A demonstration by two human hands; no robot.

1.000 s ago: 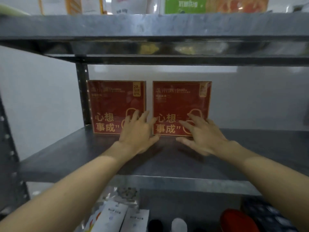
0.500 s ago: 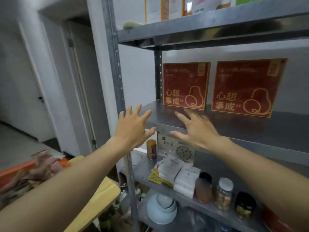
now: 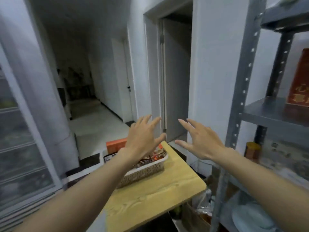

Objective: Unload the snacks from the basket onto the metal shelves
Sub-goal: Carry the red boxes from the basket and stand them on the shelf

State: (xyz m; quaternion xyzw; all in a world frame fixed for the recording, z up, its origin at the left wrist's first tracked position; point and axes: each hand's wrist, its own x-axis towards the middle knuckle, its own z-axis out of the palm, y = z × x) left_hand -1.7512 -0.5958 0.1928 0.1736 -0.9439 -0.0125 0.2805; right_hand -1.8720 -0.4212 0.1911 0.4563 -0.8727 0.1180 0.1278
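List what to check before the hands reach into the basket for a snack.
1. Left hand empty, fingers spread: ok.
2. Right hand empty, fingers spread: ok.
3. Basket stands on the table: ok.
4. Snacks left in the basket: ok, packets show past the left hand.
5. Free room on the shelf beside the red box: cannot tell, mostly out of frame.
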